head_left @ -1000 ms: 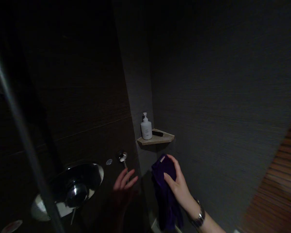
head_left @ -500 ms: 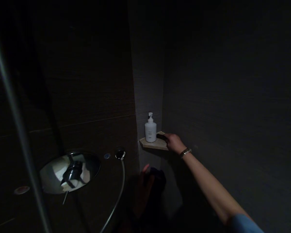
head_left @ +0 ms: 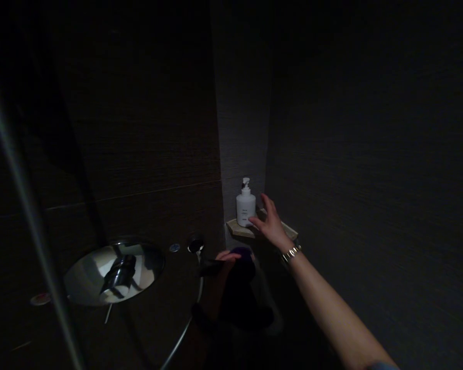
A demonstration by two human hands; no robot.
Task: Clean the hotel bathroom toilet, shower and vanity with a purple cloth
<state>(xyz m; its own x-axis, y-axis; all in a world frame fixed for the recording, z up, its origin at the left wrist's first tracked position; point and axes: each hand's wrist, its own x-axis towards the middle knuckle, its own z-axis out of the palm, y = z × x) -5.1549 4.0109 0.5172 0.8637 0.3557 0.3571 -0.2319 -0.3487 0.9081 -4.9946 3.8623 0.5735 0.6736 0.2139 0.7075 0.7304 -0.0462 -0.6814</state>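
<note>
A white pump bottle (head_left: 246, 208) stands upright on a pale corner shelf (head_left: 239, 229). At the bottle's right side is my right hand (head_left: 272, 223), open, with thumb and fingers spread. Its thumb tip overlaps the bottle's lower edge in view; whether it touches, I cannot tell. Lower down in deep shadow, my left hand (head_left: 224, 261) is closed around a dark flat object (head_left: 210, 267) that sticks out to the left. A dark purplish thing (head_left: 244, 255) shows just right of that hand; its kind is too dark to make out.
On the left wall are a round chrome shower mixer plate (head_left: 139, 270) with a lever and a hose outlet (head_left: 195, 244) with a hanging shower hose (head_left: 181, 336). A vertical metal bar (head_left: 31, 216) crosses the left side. Dark tiled walls meet behind the shelf.
My right hand, which held a dark object on the shelf, is now without it and opened beside the bottle. My left hand has risen, and a dark flat object now shows in it.
</note>
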